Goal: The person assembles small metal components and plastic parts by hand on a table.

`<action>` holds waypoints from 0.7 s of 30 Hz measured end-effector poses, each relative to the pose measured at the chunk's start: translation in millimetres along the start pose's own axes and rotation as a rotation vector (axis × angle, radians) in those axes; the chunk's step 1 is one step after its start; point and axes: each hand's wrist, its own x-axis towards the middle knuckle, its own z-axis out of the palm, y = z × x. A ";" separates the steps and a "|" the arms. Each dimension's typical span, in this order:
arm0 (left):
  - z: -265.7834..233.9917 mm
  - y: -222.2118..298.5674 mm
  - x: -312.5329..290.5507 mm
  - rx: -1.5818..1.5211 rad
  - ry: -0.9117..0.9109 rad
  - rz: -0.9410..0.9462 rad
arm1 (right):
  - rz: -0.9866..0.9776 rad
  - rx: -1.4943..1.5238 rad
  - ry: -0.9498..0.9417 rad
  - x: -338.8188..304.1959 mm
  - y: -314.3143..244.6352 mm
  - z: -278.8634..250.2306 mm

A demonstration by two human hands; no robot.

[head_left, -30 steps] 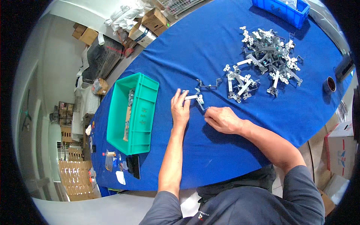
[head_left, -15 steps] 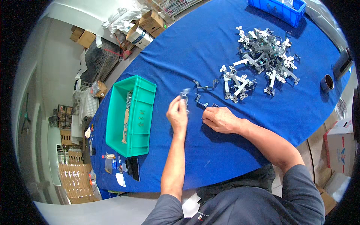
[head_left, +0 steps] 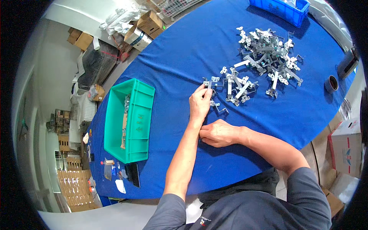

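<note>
My left hand (head_left: 200,104) has its fingers closed on a bent metal bracket (head_left: 209,83) at the near left of the loose parts. Just beyond its fingertips another bent bracket (head_left: 220,110) lies on the blue cloth. My right hand (head_left: 219,133) is curled closed beside my left wrist, low over the cloth; whatever its fingers hold is hidden. To the right of the left hand lies a small cluster of brackets (head_left: 241,91), and beyond it a large heap of similar silvery brackets (head_left: 268,50).
A green crate (head_left: 142,122) with metal parts and cardboard inside stands at the left. A blue bin (head_left: 283,12) sits at the far edge, a dark round cup (head_left: 331,84) and an upright dark device (head_left: 348,64) at the right. A phone (head_left: 133,175) lies near left.
My left hand has moved right with a bracket, to the brackets on the cloth. My right hand has shifted slightly left and nearer, closing up beside my left wrist.
</note>
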 end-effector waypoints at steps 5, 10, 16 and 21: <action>-9.6 -6.7 -2.7 0.134 0.064 0.030 | 0.047 0.047 0.049 -1.1 1.8 -4.5; -32.7 -24.2 -23.1 -0.450 0.067 -0.377 | 0.168 0.225 0.191 0.3 8.9 -8.3; -41.3 -32.2 -20.3 -0.551 0.057 -0.432 | 0.238 0.281 0.314 6.2 14.1 -7.6; -29.0 -28.4 -12.0 -0.887 -0.038 -0.375 | 0.452 0.342 0.492 6.3 22.4 -13.5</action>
